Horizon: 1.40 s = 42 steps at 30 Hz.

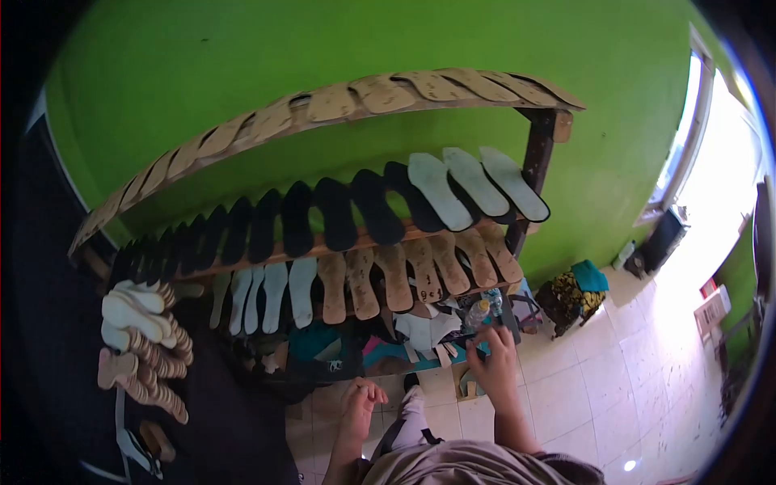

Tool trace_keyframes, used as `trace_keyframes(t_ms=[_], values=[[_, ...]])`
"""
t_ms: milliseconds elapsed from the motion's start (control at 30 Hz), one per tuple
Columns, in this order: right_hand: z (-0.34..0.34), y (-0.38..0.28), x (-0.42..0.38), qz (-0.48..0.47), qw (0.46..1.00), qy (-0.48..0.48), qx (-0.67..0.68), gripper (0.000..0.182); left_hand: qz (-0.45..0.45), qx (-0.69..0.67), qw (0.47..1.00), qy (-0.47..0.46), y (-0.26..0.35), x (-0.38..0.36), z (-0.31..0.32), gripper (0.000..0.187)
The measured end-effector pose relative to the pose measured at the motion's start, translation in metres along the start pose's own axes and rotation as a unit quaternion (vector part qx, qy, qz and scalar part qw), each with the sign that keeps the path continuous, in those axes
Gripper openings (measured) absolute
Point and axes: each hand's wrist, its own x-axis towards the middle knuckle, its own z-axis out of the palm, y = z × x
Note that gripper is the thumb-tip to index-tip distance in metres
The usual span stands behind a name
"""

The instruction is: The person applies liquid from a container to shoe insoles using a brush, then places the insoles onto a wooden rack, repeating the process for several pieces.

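Observation:
Below the rack's lower row, in front of my body, my left hand [364, 404] hovers with its fingers loosely bent and nothing visible in it. Farther right, my right hand [495, 368] is raised at the right end of the cluttered shelf [388, 365]. Its fingers are curled toward the thumb around something small and dark that I cannot make out. Close beyond it are a clear plastic bottle [477, 314] and white cut pieces [426, 330]. Brown insole-shaped pieces [391, 279] hang or lean in the row above, beside white insoles [276, 295].
Black insoles [297, 218] fill the middle rail, with white-topped ones [440, 192] at its right. Tan insoles [330, 102] line the top rail. Stacked soles [133, 315] lie on a dark surface at left. A stool with patterned cloth [570, 303] stands on the tiled floor at right.

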Motion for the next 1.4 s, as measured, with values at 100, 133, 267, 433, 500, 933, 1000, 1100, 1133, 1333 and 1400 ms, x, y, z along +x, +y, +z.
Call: trace_keyframes(t_ms=[100, 133, 267, 433, 500, 933, 1000, 1100, 1133, 1333, 1400], values=[[0.002, 0.002, -0.039, 0.062, 0.994, -0.060, 0.060, 0.014, -0.035, 0.053, 0.998, 0.023, -0.004, -0.036, -0.007, 0.017], [0.000, -0.003, -0.048, 0.069, 0.992, -0.080, 0.075, 0.014, -0.045, 0.089, 0.995, 0.020, -0.003, -0.048, -0.009, 0.016], [-0.002, -0.032, -0.060, 0.046, 0.982, -0.146, 0.109, 0.013, 0.039, 0.206, 0.974, -0.081, 0.021, -0.077, -0.013, 0.007], [0.023, -0.075, -0.072, 0.009, 0.975, -0.192, 0.114, 0.012, 0.059, 0.296, 0.953, -0.011, 0.057, -0.112, -0.025, 0.008], [0.043, -0.091, -0.082, -0.018, 0.965, -0.220, 0.141, 0.011, 0.069, 0.325, 0.943, 0.022, 0.077, -0.132, -0.041, 0.010], [0.189, -0.370, -0.235, -0.276, 0.798, -0.451, 0.289, 0.012, 0.111, 0.292, 0.831, 0.461, 0.202, -0.408, -0.225, 0.012], [0.201, -0.409, -0.262, -0.292, 0.763, -0.483, 0.316, 0.011, 0.118, 0.281, 0.798, 0.519, 0.218, -0.442, -0.251, 0.013], [0.213, -0.445, -0.295, -0.279, 0.715, -0.534, 0.355, 0.013, 0.124, 0.257, 0.778, 0.559, 0.248, -0.474, -0.272, 0.013], [0.217, -0.454, -0.301, -0.285, 0.704, -0.541, 0.360, 0.017, 0.132, 0.253, 0.751, 0.595, 0.259, -0.472, -0.277, 0.013], [0.269, -0.493, -0.324, -0.270, 0.712, -0.538, 0.361, 0.045, 0.128, 0.227, 0.726, 0.636, 0.290, -0.459, -0.375, 0.021], [0.298, -0.499, -0.328, -0.292, 0.747, -0.475, 0.362, 0.060, 0.107, 0.269, 0.719, 0.632, 0.292, -0.449, -0.426, 0.029]])
